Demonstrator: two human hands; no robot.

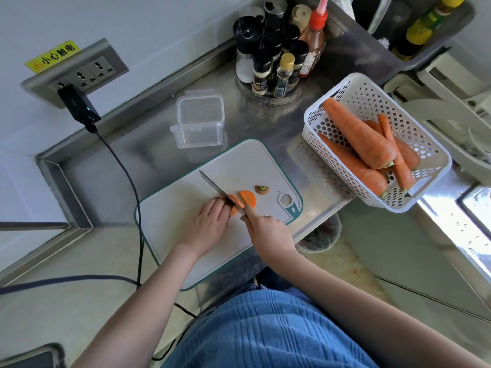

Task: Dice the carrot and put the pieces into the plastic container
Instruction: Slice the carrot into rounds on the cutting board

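A short orange carrot piece (247, 199) lies on the white cutting board (170, 221), cut face up. My left hand (210, 224) holds it down from the left, fingers curled over it. My right hand (265, 229) grips the handle of a knife (215, 185), forefinger stretched along the spine; the blade rests across the carrot, tip pointing far-left. A trimmed carrot top (262, 189) lies just behind. The clear plastic container (199, 120) stands open and empty on the steel counter beyond the board.
A white perforated basket (425, 144) with several whole carrots (356, 134) sits at the right. A turntable of spice bottles (273, 57) stands at the back. A black cable (127, 176) runs from a wall socket down the board's left side. A bin (318, 235) is below the counter edge.
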